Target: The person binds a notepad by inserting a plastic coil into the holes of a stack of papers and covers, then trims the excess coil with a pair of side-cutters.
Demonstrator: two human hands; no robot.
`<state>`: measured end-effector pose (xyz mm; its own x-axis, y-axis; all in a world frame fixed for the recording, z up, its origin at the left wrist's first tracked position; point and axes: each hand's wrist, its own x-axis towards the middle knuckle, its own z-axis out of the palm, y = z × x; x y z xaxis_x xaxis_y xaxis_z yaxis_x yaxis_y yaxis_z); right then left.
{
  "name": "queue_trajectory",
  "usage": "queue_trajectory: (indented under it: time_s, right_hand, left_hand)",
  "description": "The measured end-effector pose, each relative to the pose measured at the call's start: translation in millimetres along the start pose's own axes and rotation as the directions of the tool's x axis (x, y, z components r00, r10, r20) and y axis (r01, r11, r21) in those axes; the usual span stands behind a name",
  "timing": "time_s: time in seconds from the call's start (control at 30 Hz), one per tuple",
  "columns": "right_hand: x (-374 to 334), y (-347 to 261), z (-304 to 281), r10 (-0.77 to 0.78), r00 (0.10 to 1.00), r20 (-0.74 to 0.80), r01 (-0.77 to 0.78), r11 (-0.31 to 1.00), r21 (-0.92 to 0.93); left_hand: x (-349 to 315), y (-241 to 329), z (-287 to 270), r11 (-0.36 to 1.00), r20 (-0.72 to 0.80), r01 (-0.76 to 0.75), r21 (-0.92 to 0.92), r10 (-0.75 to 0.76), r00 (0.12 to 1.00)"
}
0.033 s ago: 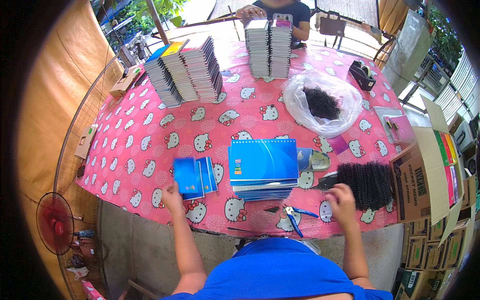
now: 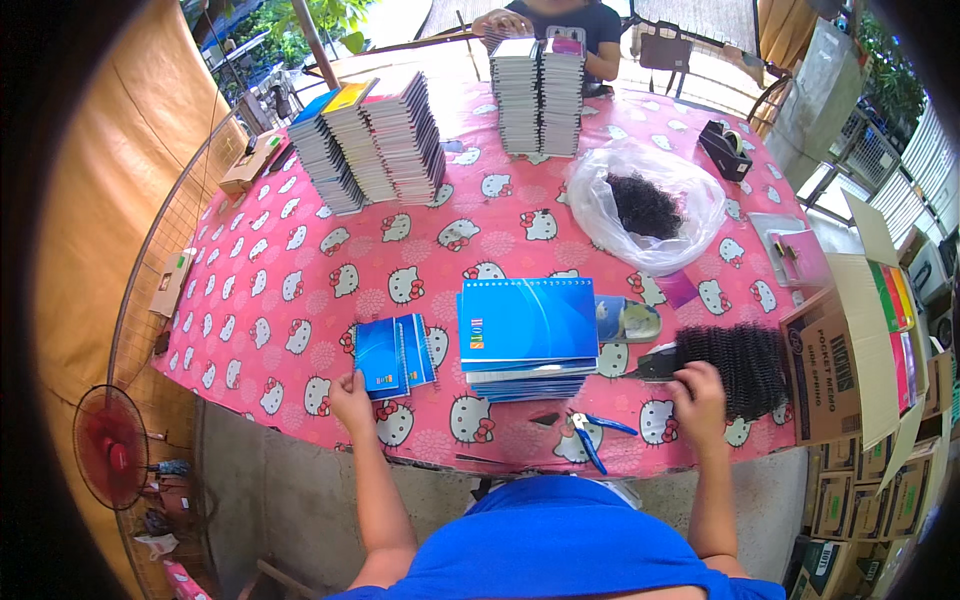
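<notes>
Pinching top blue notebook [image 2: 380,358] at its lower-left corner, left hand [image 2: 350,402] nearly closed | small ones visible: two, overlapping second blue notebook [image 2: 419,350] included, left of one larger-notebook stack [image 2: 528,322] | right hand [image 2: 699,405] half-curled at one black coil bundle [image 2: 742,368], hold cannot be told | blue-handled cutters [image 2: 588,442]: one

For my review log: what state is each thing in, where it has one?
Small blue notebooks: closed, overlapping
Large blue notebooks: closed, stacked
Black coil bundle: bunched together
Pliers: open
Plastic bag: open, coils inside
Carton: flaps open
Fan: spinning or still, can't tell
</notes>
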<state>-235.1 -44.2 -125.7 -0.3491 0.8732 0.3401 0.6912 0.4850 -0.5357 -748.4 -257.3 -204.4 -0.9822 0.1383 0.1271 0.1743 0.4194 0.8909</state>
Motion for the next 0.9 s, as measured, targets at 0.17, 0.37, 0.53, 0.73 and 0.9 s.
queue_trajectory:
  time_s: [0.17,0.37,0.53,0.73,0.9]
  right_hand:
    - [26,45,-56,0.322,0.850,-0.417,-0.512,0.691,-0.510]
    - [40,119,-77,0.556,0.811,-0.182,-0.548,0.614,-0.569]
    - [61,105,-101,0.439,0.884,-0.160,-0.460,0.759,-0.460]
    - [63,93,-89,0.165,0.917,-0.362,-0.254,0.943,-0.214]
    - [83,10,-68,0.055,0.966,-0.252,-0.056,0.998,0.006]
  left_hand:
    - [-21,6,1,0.962,0.062,-0.081,0.261,0.067,0.996]
    - [-75,280,13,0.814,0.427,-0.455,-0.361,0.578,0.696]
    - [-77,333,78,0.457,0.765,-0.820,-0.344,0.643,0.037]
    - [-74,333,101,0.777,0.944,-0.555,-0.297,0.325,-0.050]
    - [-78,324,98,0.765,0.877,-0.474,-0.436,0.479,-0.034]
